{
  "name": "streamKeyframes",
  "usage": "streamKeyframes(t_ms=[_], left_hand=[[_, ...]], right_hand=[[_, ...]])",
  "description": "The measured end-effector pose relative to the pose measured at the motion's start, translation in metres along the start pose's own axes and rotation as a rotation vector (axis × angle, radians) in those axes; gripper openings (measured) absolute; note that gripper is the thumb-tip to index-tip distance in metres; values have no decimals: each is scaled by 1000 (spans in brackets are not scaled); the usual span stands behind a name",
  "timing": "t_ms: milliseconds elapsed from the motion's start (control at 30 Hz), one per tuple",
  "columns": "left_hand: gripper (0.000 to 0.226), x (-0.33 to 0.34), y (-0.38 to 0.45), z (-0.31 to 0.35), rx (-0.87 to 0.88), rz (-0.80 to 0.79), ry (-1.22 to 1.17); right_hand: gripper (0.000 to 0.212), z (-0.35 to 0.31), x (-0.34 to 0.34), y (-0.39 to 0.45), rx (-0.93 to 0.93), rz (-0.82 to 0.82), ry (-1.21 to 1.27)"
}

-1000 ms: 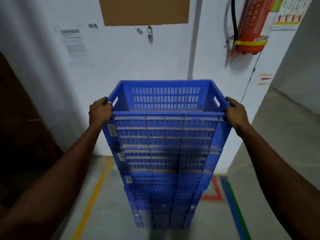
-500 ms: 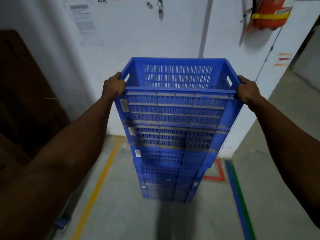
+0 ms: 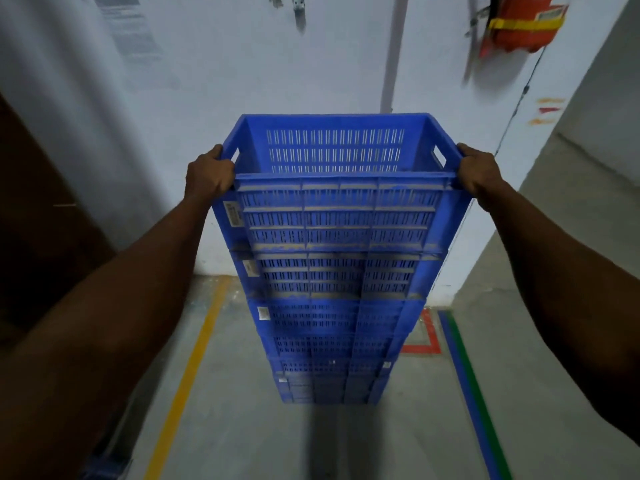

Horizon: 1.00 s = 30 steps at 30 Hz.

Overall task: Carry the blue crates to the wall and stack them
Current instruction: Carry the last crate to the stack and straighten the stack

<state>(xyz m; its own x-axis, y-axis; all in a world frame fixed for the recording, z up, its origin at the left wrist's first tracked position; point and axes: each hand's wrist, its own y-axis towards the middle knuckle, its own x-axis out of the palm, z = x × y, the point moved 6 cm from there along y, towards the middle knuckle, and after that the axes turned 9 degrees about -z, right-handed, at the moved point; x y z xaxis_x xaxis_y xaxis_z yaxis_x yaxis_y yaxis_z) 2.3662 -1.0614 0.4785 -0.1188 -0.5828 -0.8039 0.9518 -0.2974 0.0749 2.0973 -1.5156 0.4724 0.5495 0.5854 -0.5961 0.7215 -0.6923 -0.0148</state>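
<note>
A tall stack of several blue slotted crates stands on the grey floor close to the white wall. The top crate is empty and sits level on the ones below. My left hand grips the top crate's left rim by the handle hole. My right hand grips its right rim at the near corner. Both arms reach forward on either side of the stack. The foot of the stack lies in shadow.
A yellow floor line runs left of the stack; blue and green lines and a red corner mark lie to the right. A red fire extinguisher hangs on the wall. A dark brown panel stands at left.
The view has tilted down and drawn back a little, so more floor shows. Both hands keep their grip on the top crate's rim, which rests on the stack.
</note>
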Motion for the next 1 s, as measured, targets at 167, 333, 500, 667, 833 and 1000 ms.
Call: streamKeyframes(t_ms=[167, 333, 500, 667, 833, 1000], left_hand=[[35, -11, 14, -8, 8, -26, -12], [35, 1, 4, 3, 25, -1, -22], [41, -13, 16, -8, -28, -44, -34], [29, -5, 7, -3, 25, -10, -40], [34, -4, -1, -4, 15, -5, -18], [32, -9, 1, 0, -8, 6, -34]], right_hand=[[70, 5, 14, -10, -10, 66, 99], [67, 5, 1, 1, 30, 56, 144], [69, 2, 17, -14, -23, 73, 135], [66, 6, 11, -11, 1, 78, 140], [62, -1, 9, -8, -16, 74, 77], [62, 2, 9, -6, -20, 84, 42]])
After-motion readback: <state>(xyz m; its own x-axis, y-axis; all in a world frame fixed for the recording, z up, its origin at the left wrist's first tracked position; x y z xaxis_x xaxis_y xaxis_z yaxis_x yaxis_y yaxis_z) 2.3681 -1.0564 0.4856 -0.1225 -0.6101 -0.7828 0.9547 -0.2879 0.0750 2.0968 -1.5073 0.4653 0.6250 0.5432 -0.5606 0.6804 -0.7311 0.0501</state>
